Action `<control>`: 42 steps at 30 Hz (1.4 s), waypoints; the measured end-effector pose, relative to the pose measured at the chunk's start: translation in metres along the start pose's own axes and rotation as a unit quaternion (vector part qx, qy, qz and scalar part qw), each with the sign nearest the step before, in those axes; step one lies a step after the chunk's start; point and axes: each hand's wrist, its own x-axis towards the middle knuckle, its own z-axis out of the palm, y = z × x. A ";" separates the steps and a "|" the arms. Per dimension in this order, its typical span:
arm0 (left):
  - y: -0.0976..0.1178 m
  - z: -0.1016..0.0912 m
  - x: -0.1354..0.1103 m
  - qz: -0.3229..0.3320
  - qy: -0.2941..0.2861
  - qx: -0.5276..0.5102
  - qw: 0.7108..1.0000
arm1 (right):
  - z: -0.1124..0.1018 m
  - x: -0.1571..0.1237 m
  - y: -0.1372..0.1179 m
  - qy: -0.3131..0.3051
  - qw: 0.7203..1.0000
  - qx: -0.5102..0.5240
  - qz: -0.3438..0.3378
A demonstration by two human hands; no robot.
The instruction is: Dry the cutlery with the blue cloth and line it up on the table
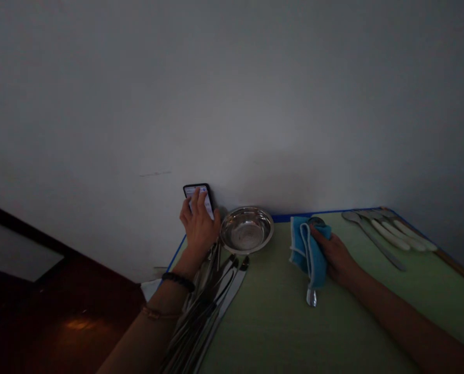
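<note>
My left hand [200,223] reaches over a phone [208,203] that leans against the wall with its screen lit. Its fingers are spread and its fingertips are at the screen; it holds nothing. My right hand [336,257] is closed around a blue cloth [312,254], which is wrapped about a metal spoon. The spoon's handle end [312,297] sticks out below the cloth, and its dark rounded end shows at the top. Between my hands a shiny steel bowl [247,230] stands by the wall. Beneath my left forearm lies a pile of metal cutlery [216,301], partly hidden, with knives among it.
On the right side of the green tabletop [271,332] a metal spoon [372,239] lies beside several utensils with white handles [399,236]. Blue edging [286,217] runs along the table's back, against the grey wall [232,104]. A dark reddish floor [76,301] lies left of the table.
</note>
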 end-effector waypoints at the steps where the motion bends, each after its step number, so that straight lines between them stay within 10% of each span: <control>1: 0.000 0.001 -0.002 0.008 -0.006 0.005 1.000 | 0.000 0.000 0.000 0.002 1.000 -0.003 0.003; 42: 0.004 0.010 -0.004 0.017 -0.013 0.001 1.000 | 0.002 -0.002 -0.003 -0.003 1.000 -0.016 0.002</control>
